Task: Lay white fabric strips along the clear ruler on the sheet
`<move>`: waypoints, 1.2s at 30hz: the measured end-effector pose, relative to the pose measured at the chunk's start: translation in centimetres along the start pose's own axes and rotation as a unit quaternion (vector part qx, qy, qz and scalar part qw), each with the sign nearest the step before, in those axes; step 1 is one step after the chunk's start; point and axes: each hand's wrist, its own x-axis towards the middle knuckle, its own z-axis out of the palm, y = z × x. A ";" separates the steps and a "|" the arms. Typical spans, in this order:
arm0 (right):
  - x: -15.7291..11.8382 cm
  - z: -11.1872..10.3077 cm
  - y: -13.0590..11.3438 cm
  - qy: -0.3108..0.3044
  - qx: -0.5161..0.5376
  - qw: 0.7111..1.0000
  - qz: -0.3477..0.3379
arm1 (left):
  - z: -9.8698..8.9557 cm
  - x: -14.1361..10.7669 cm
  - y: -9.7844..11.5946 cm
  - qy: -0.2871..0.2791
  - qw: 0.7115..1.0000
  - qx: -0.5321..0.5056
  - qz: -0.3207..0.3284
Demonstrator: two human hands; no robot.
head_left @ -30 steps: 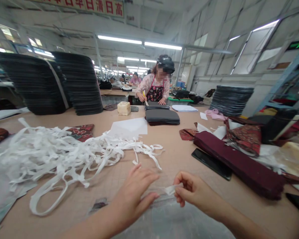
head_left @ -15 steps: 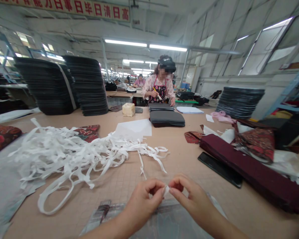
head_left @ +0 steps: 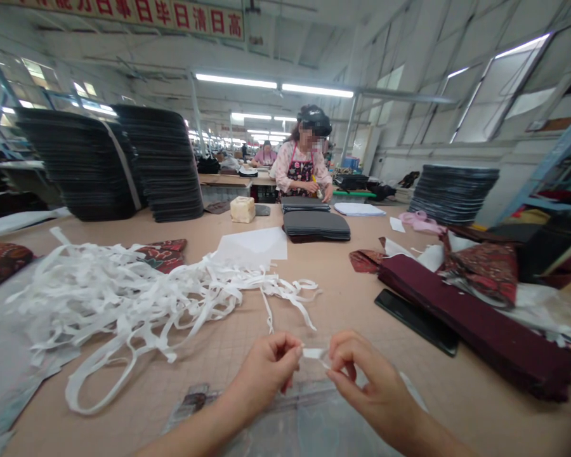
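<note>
A short length of white fabric strip (head_left: 313, 353) is stretched between my two hands above the table. My left hand (head_left: 270, 367) pinches one end between thumb and index finger. At the other end, my right hand (head_left: 368, 384) has its fingers curled with the strip at their tips. Under both hands lies a clear plastic bag (head_left: 309, 416), partly covered by my forearms. A tangled heap of white strips (head_left: 137, 295) spreads over the table to the left, and a few loose ends reach toward my hands.
On the right lie a black phone (head_left: 416, 320) and a folded maroon cloth (head_left: 471, 327). Dark stacked pieces (head_left: 316, 226) sit ahead, beside white paper (head_left: 254, 243). Tall black stacks (head_left: 164, 165) rise at the back left. A co-worker (head_left: 304, 158) stands across the table.
My hands have moved apart, so more of the white strip shows between them. The co-worker's hands have come closer together. The whole view has shifted slightly.
</note>
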 end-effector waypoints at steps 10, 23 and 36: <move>0.1 -1.6 -0.5 -0.008 0.222 0.972 0.074 | -1.2 -0.5 2.6 -0.029 0.995 -0.089 -0.027; 0.0 -2.2 0.4 -0.101 -0.061 0.982 -0.144 | -2.8 -0.5 4.0 -0.072 0.964 -0.239 -0.090; 1.2 -3.2 2.4 0.050 -0.114 0.991 -0.054 | -4.0 -0.4 4.4 -0.054 0.995 -0.085 -0.017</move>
